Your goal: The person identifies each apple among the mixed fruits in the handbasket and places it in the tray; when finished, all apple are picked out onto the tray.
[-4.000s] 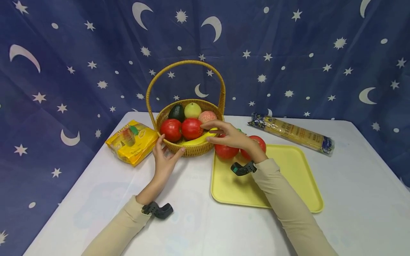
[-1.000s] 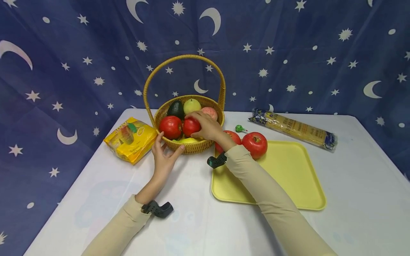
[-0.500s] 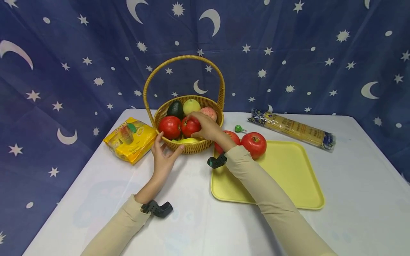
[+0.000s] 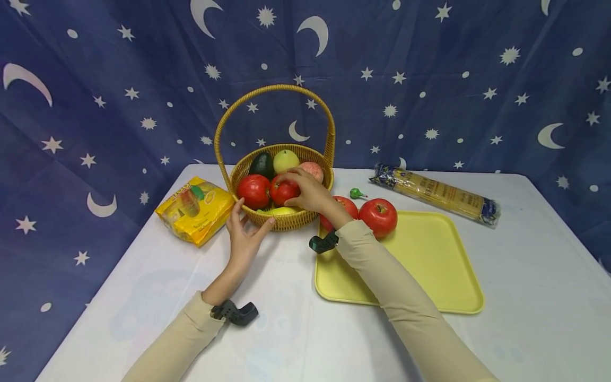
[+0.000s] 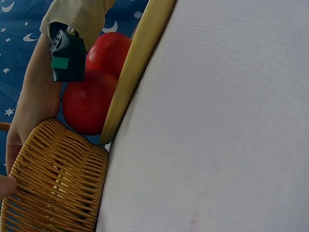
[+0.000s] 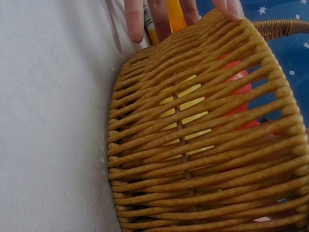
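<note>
In the head view a woven basket (image 4: 293,222) with a tall handle holds fruit. My right hand (image 4: 311,194) reaches over its right rim, fingers and thumb curled round a red apple (image 4: 280,193). Beside that are another red apple (image 4: 253,191), an avocado (image 4: 262,166), a pale green pear (image 4: 286,160) and a pink peach (image 4: 311,170). A banana (image 4: 281,210) lies at the front, partly hidden. My left hand (image 4: 244,240) rests against the basket's front left, fingers and thumb spread. In the right wrist view its fingers (image 6: 135,24) extend along the wicker.
A yellow tray (image 4: 429,265) stands right of the basket, with two red apples (image 4: 379,217) at its back left corner. Behind them lies a green lollipop (image 4: 355,193). A noodle packet (image 4: 436,194) is at the back right, a yellow snack bag (image 4: 194,209) at the left.
Since four seconds ago my right hand has left the banana's end and moved left onto the red apple. The banana sits lower in the basket. My left hand stays put.
</note>
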A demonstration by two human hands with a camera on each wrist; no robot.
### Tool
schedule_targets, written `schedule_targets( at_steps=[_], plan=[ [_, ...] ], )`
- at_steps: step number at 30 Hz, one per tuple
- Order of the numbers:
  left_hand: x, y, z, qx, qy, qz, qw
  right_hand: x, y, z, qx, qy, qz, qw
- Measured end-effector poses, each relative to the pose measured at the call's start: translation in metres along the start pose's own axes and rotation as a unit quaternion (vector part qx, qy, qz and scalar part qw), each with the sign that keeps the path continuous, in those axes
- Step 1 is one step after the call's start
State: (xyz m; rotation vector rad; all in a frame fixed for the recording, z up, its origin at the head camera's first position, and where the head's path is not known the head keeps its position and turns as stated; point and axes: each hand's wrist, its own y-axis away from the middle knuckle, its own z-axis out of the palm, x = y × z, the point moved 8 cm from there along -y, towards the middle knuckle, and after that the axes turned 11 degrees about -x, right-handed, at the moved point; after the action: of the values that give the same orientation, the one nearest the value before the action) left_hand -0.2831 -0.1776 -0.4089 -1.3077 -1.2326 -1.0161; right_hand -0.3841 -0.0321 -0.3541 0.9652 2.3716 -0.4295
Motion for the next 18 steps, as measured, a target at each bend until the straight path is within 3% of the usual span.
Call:
schedule_targets(
  at_steps=[11,18],
  plan=[
    [0.0022,0.0001,-0.0012,0.002,-0.004,0.002,1.0000,-0.0037,0.0003,-0.0038,0.026,-0.013,-0.022,0.999],
    [0.0001,0.0006,-0.0017,0.002,-0.008,0.001,1.0000,-0.0043,0.0022,-0.0033,0.021,-0.027,-0.030,0.999]
  ],
)
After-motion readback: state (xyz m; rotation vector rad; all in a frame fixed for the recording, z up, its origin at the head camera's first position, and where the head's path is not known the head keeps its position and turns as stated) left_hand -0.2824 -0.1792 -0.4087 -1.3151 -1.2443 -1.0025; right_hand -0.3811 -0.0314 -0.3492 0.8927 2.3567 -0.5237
